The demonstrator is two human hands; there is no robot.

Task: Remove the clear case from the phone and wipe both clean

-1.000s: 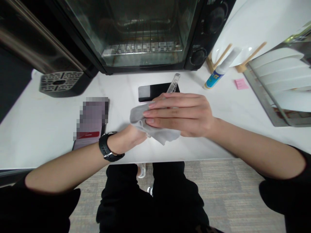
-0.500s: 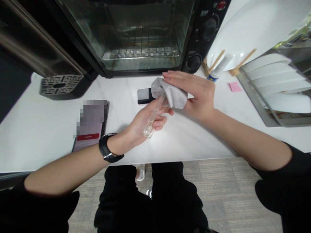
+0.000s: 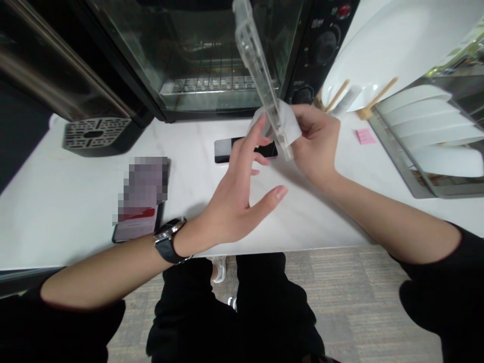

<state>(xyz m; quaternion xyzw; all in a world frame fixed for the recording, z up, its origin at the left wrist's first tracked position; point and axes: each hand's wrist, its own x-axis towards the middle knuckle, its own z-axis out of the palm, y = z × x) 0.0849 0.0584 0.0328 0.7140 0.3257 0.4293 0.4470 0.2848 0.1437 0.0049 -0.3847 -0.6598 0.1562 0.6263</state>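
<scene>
Fingers (image 3: pixel 244 156) of the left hand (image 3: pixel 230 206) are standing apart from the thumb and holding nothing; the index fingertip is coming close to a thin light-grey cloth (image 3: pixel 290 123), and whether it is touching cannot be told. Those of the right hand (image 3: pixel 319 143) are pressing together, clamping the cloth and, seemingly through it, a transparent plastic case (image 3: pixel 260 80), which is showing edge-on as a narrow slanting bar. The case is hanging above the white marbled countertop (image 3: pixel 189 161), its upper end overlapping a glass-fronted black oven (image 3: pixel 223 115). Partly hidden behind the left fingers, a black-and-grey rectangular device (image 3: pixel 223 151) is lying flat.

For good handling, the right grip is probably needing firmness without squeezing, since thin clear plastic is likely flexing easily. Keeping cloth between skin and plastic is likely sparing it fingerprints, and the free left hand is seemingly best suiting the case's rim rather than its broad faces.
</scene>
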